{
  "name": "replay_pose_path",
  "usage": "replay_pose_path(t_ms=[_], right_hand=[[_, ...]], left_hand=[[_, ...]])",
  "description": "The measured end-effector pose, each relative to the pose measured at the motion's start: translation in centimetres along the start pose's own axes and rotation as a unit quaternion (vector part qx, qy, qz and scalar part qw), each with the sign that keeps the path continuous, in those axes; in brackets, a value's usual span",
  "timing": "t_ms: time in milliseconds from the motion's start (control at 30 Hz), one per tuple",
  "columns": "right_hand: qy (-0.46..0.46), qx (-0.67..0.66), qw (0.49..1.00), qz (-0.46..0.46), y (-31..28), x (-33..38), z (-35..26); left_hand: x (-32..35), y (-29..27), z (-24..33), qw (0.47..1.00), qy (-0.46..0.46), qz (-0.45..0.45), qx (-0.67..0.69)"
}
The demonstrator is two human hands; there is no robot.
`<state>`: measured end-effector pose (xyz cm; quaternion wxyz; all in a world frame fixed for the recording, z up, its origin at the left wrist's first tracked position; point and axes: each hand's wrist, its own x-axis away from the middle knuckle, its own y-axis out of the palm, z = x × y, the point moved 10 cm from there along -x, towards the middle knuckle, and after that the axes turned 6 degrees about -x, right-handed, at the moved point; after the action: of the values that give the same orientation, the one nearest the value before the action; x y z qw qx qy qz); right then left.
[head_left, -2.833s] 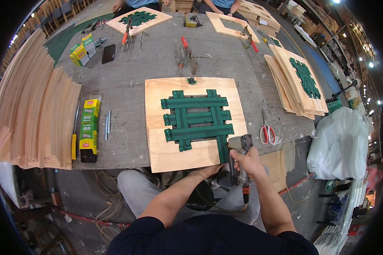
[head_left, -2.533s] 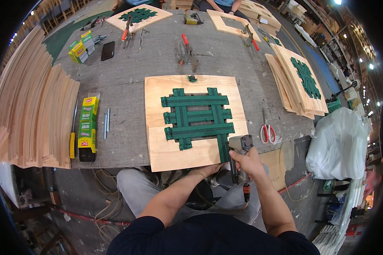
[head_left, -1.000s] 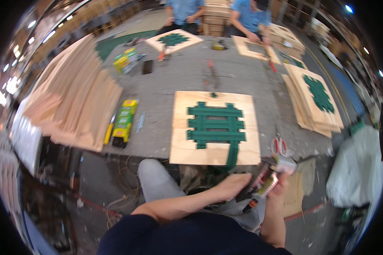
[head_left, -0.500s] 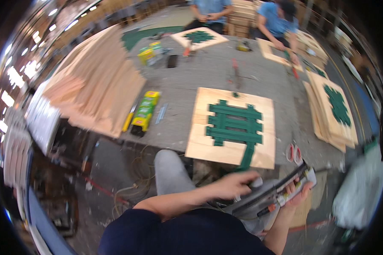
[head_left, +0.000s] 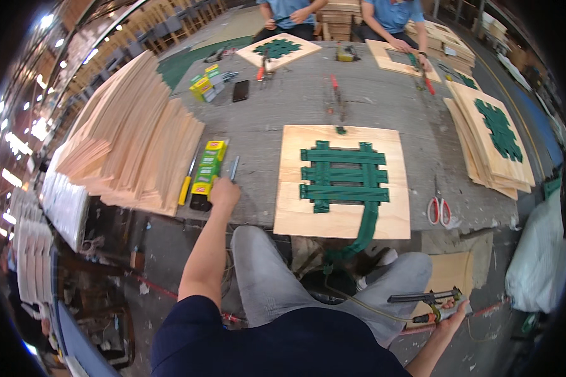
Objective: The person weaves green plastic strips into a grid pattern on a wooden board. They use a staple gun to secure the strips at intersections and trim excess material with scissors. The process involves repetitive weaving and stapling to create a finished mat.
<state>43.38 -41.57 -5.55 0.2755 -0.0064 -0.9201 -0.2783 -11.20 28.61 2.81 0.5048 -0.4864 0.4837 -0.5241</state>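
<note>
My left hand (head_left: 224, 193) reaches to the table's near edge and rests by a row of yellow-and-green boxes (head_left: 206, 171) and a small grey metal strip (head_left: 234, 168); I cannot tell if it grips anything. My right hand (head_left: 451, 310) is low at my right side, closed on a pneumatic staple gun (head_left: 429, 298) with a hose. On the table lies a square wooden frame (head_left: 342, 181) with woven green webbing (head_left: 343, 175); a loose green strap (head_left: 363, 231) hangs off its near edge toward my knees.
A tall fan of wooden boards (head_left: 129, 138) fills the table's left. Red-handled scissors (head_left: 438, 207) lie right of the frame. A stack of finished webbed frames (head_left: 492, 138) sits at the right. Two people work on similar frames (head_left: 277, 50) at the far side.
My left hand left the frame's near corner and swung out to the yellow boxes. My right hand dropped the staple gun down beside my right leg. The view turned left.
</note>
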Motion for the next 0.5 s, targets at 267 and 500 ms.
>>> replay_pose_path(t_ms=[267, 500], right_hand=[[-0.010, 0.025, 1.000, 0.016, 1.7, 0.4, -0.2], [-0.028, 0.012, 0.995, -0.094, 5.5, 2.5, 0.3]], left_hand=[[-1.0, -0.2, -2.2, 0.998, -0.057, -0.018, 0.035], [-0.4, -0.8, -4.2, 0.997, -0.050, 0.036, 0.043]])
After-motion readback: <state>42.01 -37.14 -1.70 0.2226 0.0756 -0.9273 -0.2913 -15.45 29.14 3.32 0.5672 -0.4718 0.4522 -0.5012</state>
